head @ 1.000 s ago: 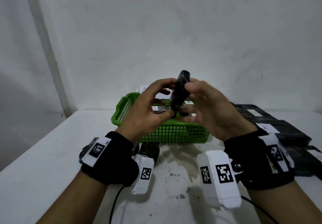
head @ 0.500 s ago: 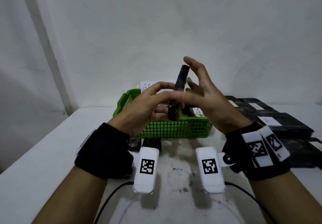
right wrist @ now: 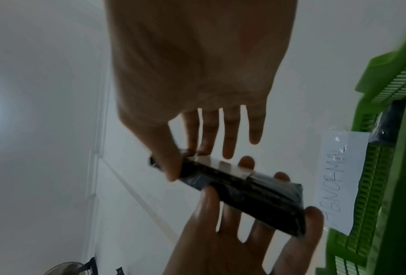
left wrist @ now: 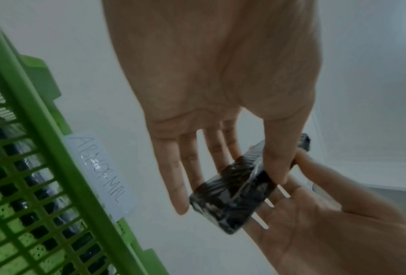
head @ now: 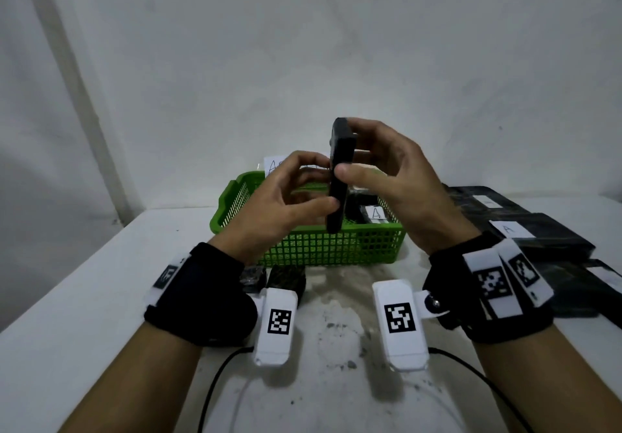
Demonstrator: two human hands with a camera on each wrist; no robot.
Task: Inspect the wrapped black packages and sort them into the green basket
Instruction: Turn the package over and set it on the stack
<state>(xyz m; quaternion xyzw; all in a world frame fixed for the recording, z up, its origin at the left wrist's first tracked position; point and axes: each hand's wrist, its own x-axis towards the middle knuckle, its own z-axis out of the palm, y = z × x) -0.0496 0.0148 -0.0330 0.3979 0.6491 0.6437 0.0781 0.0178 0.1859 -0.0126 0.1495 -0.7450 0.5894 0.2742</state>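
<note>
- Black and plastic-wrapped, a slim package [head: 340, 177] stands nearly upright in mid-air above the green basket [head: 323, 247], held between two bare hands.
- Left hand [head: 286, 203] pinches the lower half of the package, thumb on the near face and fingers behind it (the right wrist view shows those fingertips wrapping the far edge).
- Right hand [head: 390, 183] grips the upper half, thumb pressed against the near face and fingers curled over the top end.
- Clear film and strips of tape shine along one narrow edge of the package in the right wrist view.
- Inside the basket lie more wrapped black packages, one [head: 370, 212] carrying a white label marked "A".
- A white paper label [left wrist: 100, 174] handwritten "ABNORMAL" is fixed to the basket's rim.
- Further black packages [head: 525, 230] with white labels sit stacked on the white counter [head: 84, 298] to the right of the basket.
- Two small black wrapped items [head: 286, 278] rest on the counter just in front of the basket, near the left wrist.
- Both wrists wear black bands with white marker-tagged camera units [head: 400, 325].
</note>
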